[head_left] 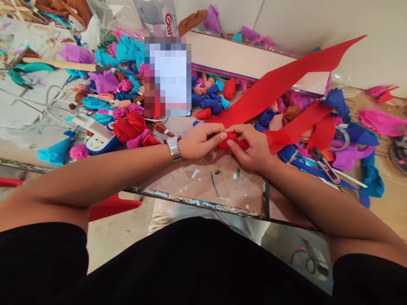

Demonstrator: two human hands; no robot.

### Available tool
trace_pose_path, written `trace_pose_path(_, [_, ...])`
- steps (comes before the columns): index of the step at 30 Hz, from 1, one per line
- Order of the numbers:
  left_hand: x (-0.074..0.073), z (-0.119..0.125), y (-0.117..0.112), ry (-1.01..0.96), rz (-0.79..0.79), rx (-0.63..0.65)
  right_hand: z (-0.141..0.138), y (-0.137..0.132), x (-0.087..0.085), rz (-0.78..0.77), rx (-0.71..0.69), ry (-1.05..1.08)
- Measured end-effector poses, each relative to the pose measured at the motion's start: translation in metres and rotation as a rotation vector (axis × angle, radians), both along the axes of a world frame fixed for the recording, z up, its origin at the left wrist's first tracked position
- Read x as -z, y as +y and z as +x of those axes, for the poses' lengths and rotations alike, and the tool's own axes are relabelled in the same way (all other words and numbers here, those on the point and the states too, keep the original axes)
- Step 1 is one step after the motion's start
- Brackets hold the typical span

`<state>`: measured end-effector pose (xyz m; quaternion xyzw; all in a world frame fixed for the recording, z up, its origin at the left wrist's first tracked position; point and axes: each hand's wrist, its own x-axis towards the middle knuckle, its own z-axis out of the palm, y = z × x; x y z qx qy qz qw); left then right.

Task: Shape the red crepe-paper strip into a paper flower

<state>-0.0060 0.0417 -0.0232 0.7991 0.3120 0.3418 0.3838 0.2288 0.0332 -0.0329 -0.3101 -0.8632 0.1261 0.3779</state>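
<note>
Both of my hands meet over the table, closed around a small red rolled paper flower (229,139). My left hand (203,140), with a metal watch (174,148) at its wrist, pinches the near side of the roll between thumb and fingers. My right hand (252,146) grips the other side, thumb in front and fingers curled behind. Long red crepe-like strips (273,87) fan out behind and to the right of my hands; whether one runs into the roll is hidden by my fingers.
Piles of crumpled coloured paper pieces (106,80) lie left and behind. A blurred phone-like screen (170,80) stands at the back beside a plastic bottle (157,17). Pink-handled snips (327,167) lie right, a power strip (100,142) and green-handled pliers (23,76) left.
</note>
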Motion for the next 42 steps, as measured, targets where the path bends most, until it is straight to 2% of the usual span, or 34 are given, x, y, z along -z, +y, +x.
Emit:
trace_pose_path(9, [0.0013,0.0011,-0.0001,-0.031,-0.013,-0.006,0.0008,-0.0023,-0.0017,-0.006,0.009,-0.016])
trace_pose_path(21, [0.0077,-0.0005,-0.0009,-0.110,-0.118,0.009,-0.0011,-0.0026,-0.0019,0.037,0.004,-0.002])
trace_pose_path(42, [0.0062,0.0003,-0.0001,-0.099,-0.097,0.005,-0.0040,-0.0038,-0.0067,0.034,-0.035,-0.014])
